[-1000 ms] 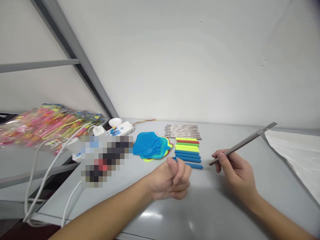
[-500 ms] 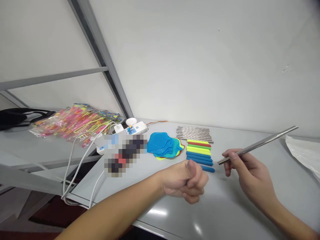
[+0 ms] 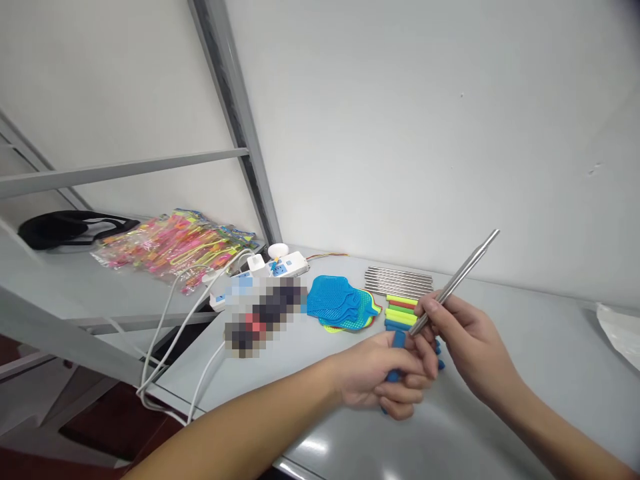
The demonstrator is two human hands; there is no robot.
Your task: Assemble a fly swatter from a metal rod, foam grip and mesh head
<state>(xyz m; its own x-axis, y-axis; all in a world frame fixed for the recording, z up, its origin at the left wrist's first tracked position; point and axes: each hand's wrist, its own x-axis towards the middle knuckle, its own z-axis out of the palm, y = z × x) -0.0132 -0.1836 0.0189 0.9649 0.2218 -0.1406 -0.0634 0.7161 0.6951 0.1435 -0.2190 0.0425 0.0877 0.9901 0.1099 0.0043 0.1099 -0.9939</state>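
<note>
The left hand clamps blue sticks just beside the right hand pinching a steel rod (a loose grip could drop the sticks on the desk).

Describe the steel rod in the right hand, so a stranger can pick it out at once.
On the grey table, steel rods lie flat in a row by the wall. Nearer, the right hand holds one steel rod tilted upward, the only one lifted off the table.

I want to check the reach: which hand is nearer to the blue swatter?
Left. The left hand is below and right of the blue swatter, gripping a blue stick; the right hand, holding a steel rod, is farther right of it.
</note>
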